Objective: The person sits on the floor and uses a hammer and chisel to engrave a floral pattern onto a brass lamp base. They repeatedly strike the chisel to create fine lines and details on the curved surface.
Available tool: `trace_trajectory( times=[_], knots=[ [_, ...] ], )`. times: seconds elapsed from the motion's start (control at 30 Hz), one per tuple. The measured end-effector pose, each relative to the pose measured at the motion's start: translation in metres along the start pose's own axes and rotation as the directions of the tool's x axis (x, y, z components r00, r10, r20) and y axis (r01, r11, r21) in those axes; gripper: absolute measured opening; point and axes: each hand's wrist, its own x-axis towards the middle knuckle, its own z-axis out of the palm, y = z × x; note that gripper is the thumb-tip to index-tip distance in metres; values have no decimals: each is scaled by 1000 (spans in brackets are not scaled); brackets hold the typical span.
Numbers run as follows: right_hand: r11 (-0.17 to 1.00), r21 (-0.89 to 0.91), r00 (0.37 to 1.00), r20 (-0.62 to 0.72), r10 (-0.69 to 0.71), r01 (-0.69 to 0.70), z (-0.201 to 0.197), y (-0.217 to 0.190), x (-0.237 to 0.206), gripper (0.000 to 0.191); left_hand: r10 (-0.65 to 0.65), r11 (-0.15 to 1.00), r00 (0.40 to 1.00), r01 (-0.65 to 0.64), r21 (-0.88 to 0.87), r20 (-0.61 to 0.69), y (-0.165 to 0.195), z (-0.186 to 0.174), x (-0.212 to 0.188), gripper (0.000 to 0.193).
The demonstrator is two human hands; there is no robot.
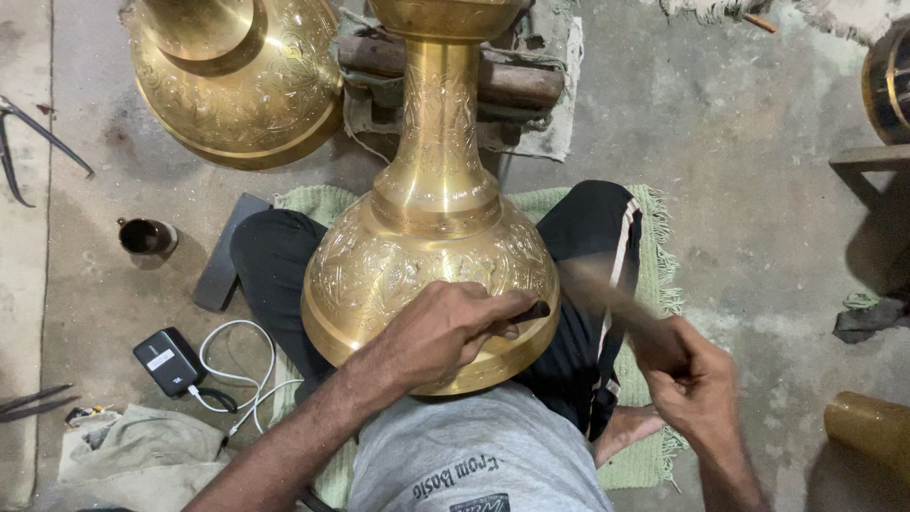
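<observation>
Left hand (445, 332) presses chisel (531, 311) on brass vase (431, 256); right hand (692, 370) perhaps swings a hammer (607, 294).

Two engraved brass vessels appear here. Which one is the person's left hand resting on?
The left hand rests on the brass vase lying across the lap; the other brass vessel sits untouched on the floor, upper left.

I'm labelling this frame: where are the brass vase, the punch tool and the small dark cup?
brass vase (431, 256), head view, engraved belly.
punch tool (531, 311), head view, dark tip beyond the left hand's fingers.
small dark cup (147, 236), head view, rim.

Dim, even indoor light with soft glare on the brass vase (431, 265); the right hand (692, 374) is motion-blurred.
</observation>
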Motion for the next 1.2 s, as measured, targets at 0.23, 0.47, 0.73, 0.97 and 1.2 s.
trace_trajectory(
  times=[0.23,0.47,0.73,0.97,1.2],
  knots=[
    [995,14,994,-36,-100,101,2,-13,1,20,71,997,996,-72,-19,-54,1,-4,0,46],
    [972,-214,995,-11,-98,94,-7,-30,-1,20,83,996,996,-82,29,-40,-7,5,3,34],
    [917,-390,993,106,-50,88,2,-18,7,22,30,1000,992,-29,3,-124,0,6,-1,38],
    [993,-110,997,57,44,-37,-9,-27,5,16,-9,1000,999,10,26,-39,2,-1,9,27],
    [878,-478,995,86,40,6,-7,-34,0,18,37,999,999,-37,-3,-29,-2,-2,6,25]
  ],
)
